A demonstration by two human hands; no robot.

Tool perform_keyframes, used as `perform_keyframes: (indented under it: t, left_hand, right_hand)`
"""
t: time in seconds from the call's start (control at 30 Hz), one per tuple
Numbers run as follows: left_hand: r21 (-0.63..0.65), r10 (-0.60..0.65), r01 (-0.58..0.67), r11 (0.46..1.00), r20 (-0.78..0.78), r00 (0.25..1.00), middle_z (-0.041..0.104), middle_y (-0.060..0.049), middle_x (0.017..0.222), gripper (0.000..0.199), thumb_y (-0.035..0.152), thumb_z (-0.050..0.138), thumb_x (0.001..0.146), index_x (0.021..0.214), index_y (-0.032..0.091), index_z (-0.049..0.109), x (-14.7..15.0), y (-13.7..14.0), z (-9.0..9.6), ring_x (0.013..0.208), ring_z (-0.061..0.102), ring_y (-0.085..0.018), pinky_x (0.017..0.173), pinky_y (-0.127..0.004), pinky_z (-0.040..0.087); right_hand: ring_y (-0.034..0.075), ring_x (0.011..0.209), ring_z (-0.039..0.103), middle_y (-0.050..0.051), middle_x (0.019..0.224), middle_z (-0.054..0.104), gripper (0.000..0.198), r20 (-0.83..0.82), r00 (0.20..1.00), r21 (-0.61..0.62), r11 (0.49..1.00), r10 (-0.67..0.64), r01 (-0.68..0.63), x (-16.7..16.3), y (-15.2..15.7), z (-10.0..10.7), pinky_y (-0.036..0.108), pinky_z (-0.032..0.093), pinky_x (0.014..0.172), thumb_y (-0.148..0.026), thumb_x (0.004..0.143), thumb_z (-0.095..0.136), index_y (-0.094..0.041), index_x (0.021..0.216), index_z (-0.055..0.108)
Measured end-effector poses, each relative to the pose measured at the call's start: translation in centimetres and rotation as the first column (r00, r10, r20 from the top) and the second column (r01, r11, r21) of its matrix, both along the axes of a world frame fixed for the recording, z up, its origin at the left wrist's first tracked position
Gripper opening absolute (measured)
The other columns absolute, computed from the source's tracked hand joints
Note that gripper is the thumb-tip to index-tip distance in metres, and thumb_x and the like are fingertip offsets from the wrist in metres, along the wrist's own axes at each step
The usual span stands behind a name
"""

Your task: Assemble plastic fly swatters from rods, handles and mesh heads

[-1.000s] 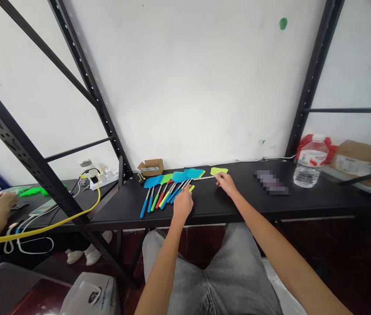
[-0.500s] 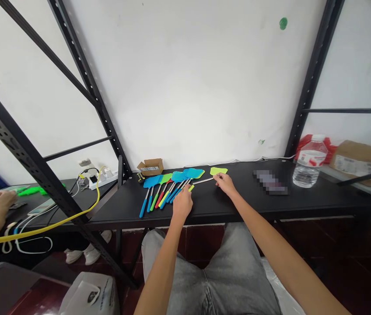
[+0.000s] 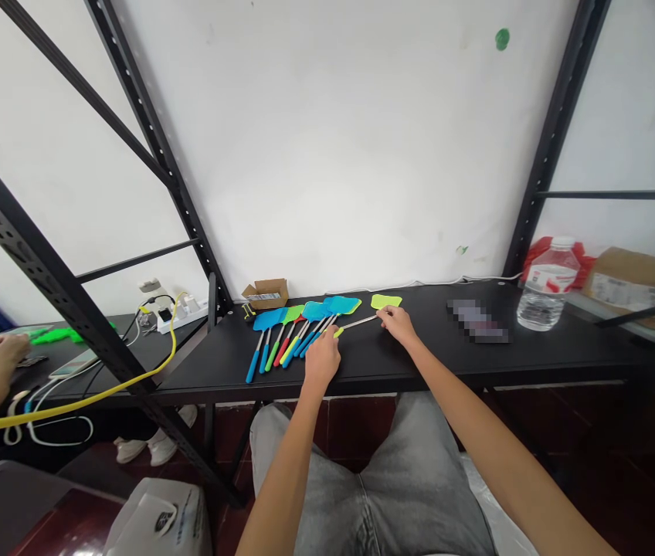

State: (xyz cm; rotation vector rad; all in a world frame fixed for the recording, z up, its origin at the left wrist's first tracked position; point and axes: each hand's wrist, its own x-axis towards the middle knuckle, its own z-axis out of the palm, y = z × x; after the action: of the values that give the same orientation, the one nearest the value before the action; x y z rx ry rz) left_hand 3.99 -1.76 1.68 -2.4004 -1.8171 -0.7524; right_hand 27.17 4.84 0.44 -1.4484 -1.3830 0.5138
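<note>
A yellow-green fly swatter (image 3: 386, 302) with a thin metal shaft lies slantwise between my hands, just above the table. My left hand (image 3: 323, 357) is closed around its yellow handle, most of which the fingers hide. My right hand (image 3: 398, 325) pinches the shaft close below the flat head. Just left of my left hand, several more fly swatters (image 3: 315, 311) lie side by side and partly overlapping, heads toward the wall. Their heads are blue and green, and their handles blue, green, red and yellow.
The black table (image 3: 420, 355) holds a small open cardboard box (image 3: 266, 294), a black clip (image 3: 248, 312), a blurred-out item (image 3: 478, 321) and a water bottle (image 3: 546, 286). A yellow cable (image 3: 96, 399) crosses at left, near a power strip (image 3: 184, 316) and another person's hands (image 3: 0, 359).
Hardly anything differs. Both my hands stay on the same fly swatter in nearly the same place, and the view has shifted very slightly.
</note>
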Motion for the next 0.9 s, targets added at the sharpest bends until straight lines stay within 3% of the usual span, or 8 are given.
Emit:
perform_keyframes:
  t: [0.37,0.9]
  left_hand:
    - [0.01,-0.056,0.057,0.998,-0.021,0.998,0.069,-0.005,0.091,0.025,0.033,0.042,0.099,0.118,0.026,0.055,-0.06,0.02,-0.2,0.085,0.066,-0.021,0.069,-0.025,0.041]
    - [0.009,-0.096,0.096,0.995,-0.022,0.995,0.073,-0.003,0.099,0.033,0.047,0.043,0.098,0.117,0.032,0.066,0.03,-0.19,0.02,0.093,0.065,-0.021,0.072,-0.024,0.041]
  right_hand:
    - [0.019,0.061,0.059,-0.001,0.054,0.06,0.026,0.05,0.999,0.029,1.0,0.006,-0.008,-0.07,-0.18,0.0,0.027,0.037,0.062,-0.035,0.079,0.05,-0.023,0.057,0.056]
    - [0.018,0.061,0.055,0.0,0.054,0.058,0.028,0.101,0.994,0.037,0.999,0.033,-0.037,-0.18,0.07,-0.11,0.026,0.034,0.062,-0.038,0.079,0.051,-0.022,0.056,0.056]
